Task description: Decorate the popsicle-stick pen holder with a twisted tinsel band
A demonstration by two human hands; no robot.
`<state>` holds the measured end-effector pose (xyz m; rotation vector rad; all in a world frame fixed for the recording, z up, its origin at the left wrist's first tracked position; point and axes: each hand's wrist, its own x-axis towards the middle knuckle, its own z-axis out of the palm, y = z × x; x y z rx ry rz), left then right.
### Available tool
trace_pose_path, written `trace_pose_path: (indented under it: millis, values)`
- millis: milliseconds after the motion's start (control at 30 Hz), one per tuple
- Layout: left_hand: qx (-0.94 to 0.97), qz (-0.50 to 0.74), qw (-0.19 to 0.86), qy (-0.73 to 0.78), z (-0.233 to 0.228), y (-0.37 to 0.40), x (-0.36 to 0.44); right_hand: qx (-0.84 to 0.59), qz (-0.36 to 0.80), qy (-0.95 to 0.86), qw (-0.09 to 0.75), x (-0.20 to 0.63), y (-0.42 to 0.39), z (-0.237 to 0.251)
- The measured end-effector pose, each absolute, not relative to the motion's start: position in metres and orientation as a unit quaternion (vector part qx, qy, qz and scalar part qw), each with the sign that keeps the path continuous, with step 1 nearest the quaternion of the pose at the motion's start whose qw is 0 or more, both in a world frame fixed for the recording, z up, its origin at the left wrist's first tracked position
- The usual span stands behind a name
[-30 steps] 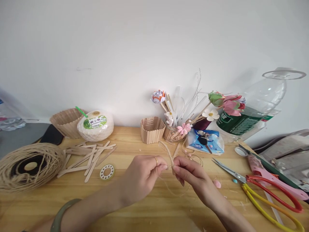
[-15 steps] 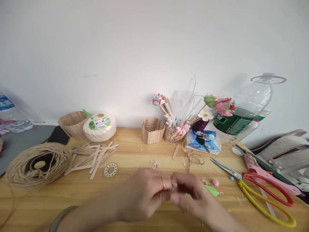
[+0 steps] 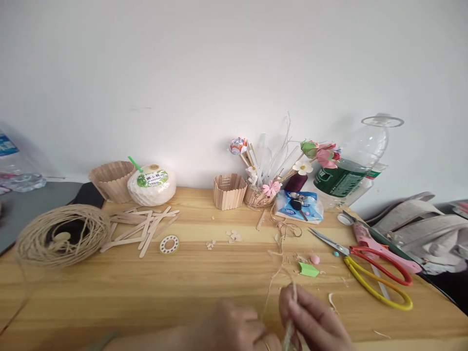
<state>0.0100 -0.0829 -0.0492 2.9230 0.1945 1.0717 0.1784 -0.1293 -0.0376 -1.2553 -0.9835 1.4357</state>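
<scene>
Your right hand point(image 3: 316, 317) now pinches the twine point(image 3: 294, 291) lower, nearer the front of the table point(image 3: 164, 287) than half a second ago, placing the strand-handling there, while your left hand point(image 3: 234, 324) is too blurred to tell its grip.

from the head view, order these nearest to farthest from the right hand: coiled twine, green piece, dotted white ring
1. Green piece: just beyond the right hand.
2. Dotted white ring: well to the left, beside the wooden sticks.
3. Coiled twine: farthest left, past those sticks.
</scene>
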Motion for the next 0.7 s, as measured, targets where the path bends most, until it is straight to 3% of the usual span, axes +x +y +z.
trace_pose_path:
  millis: [67, 133, 233, 300, 433, 600, 700]
  values:
    - [0.924, 0.359, 0.078, 0.106, -0.041, -0.082, 0.004, -0.509, 0.551, -0.369, 0.549, 0.186, -0.121, -0.036]
    - [0.903, 0.338, 0.214, 0.159, -0.030, -0.080, -0.004, -0.507, 0.525, -0.337, 0.594, 0.198, -0.109, -0.032]
    - [0.838, 0.258, 0.413, 0.245, -0.018, -0.078, -0.018, -0.544, 0.458, -0.337, 0.617, 0.221, -0.087, -0.029]
    - [0.787, 0.242, 0.483, 0.299, -0.016, -0.077, -0.026, -0.591, 0.393, -0.365, 0.603, 0.236, -0.073, -0.031]
    - [0.724, 0.253, 0.516, 0.381, -0.025, -0.070, -0.033, -0.650, 0.340, -0.401, 0.549, 0.244, -0.065, -0.039]
    - [0.740, 0.265, 0.470, 0.401, -0.032, -0.066, -0.030, -0.654, 0.139, -0.613, 0.420, 0.190, -0.094, -0.037]
    - [0.768, 0.278, 0.429, 0.386, -0.031, -0.069, -0.027, -0.593, 0.255, -0.685, 0.339, 0.154, -0.110, -0.031]
